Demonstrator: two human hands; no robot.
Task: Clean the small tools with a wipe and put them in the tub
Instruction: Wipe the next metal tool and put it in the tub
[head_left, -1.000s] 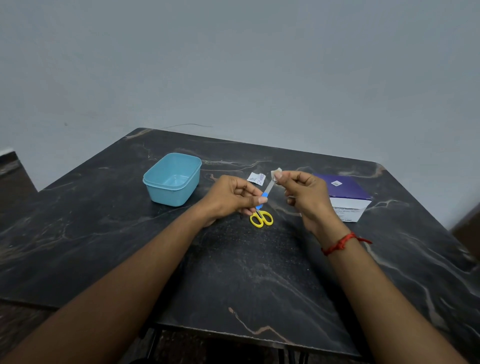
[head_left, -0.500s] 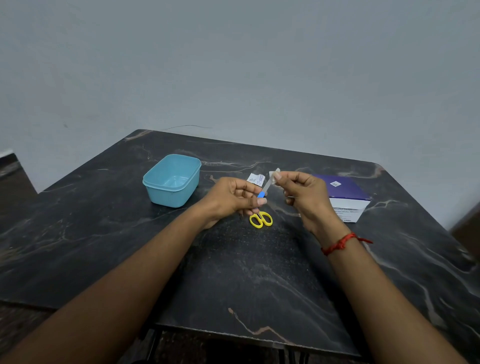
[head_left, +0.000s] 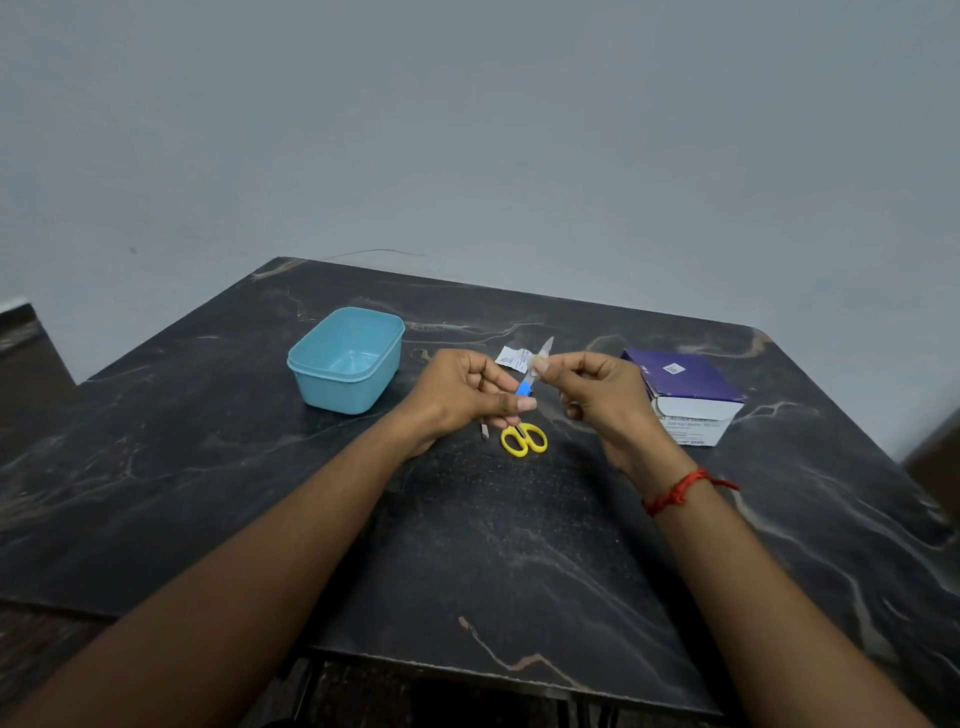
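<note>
Where grey wall backs dark marbled table — left hand grip pinches tool, right hand grip pinches wipe

A dark marble-patterned table is filling the lower half of the frame. A purple and white box of alcohol swabs is lying on its right part, near the far edge. A small torn white wrapper is lying at the frame's centre. A plain grey wall is taking the upper half.
</note>
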